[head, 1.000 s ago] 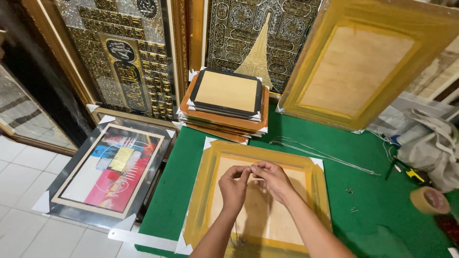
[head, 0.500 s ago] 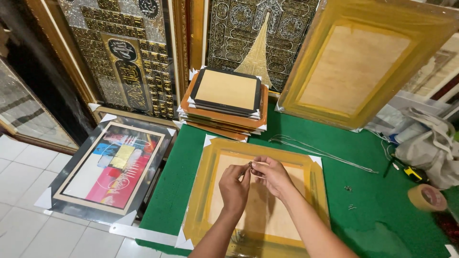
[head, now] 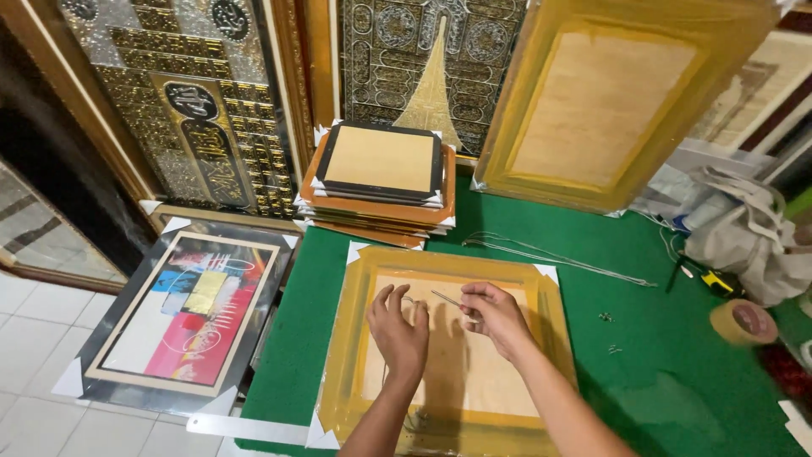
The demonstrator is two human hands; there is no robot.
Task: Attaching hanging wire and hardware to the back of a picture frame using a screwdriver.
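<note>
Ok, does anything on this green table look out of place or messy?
Slightly. A few small metal screws lie scattered loose on the green felt table, right of the yellow-taped picture frame back. A roll of tan tape sits near the table's right edge.

Thin shiny metal wire [head: 448, 299] between my hands, glossy plastic wrap over this yellow frame [head: 355, 338] with its matt board back, all on the fuzzy green felt tabletop [head: 677, 372].

No screens or loose labels. Wrapped frame [head: 448, 338], gold, clear film, white corner guards, lies directly under both grips. Wrapped stack [head: 381, 182], orange and black, is beyond them. Large wrapped gold frame [head: 609, 101] leans far right. Black-and-gold inscribed wall panels [head: 203, 110] are far left.
</note>
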